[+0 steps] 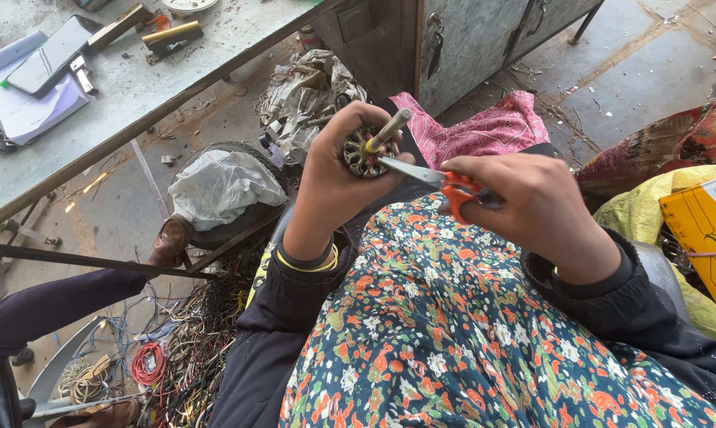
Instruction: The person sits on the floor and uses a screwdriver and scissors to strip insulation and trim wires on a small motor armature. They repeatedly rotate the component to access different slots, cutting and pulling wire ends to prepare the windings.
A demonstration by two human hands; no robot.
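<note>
1. So we've got a small motor rotor (363, 150) gripped in our left hand (334, 178), held over the lap, its shaft (391, 129) poking up.
2. Our right hand (542, 210) is closed around orange-handled scissors (444, 182), blade tips right at the windings.
3. Looks like copper is mostly still in there, so we're early on.
4. Both wrists are cocked inward, elbows tucked.

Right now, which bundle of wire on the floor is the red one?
The small round coil at the lower left, beside the big dark tangle of wires. It alone is bright red and neatly wound; the others are dull and messy.
</note>
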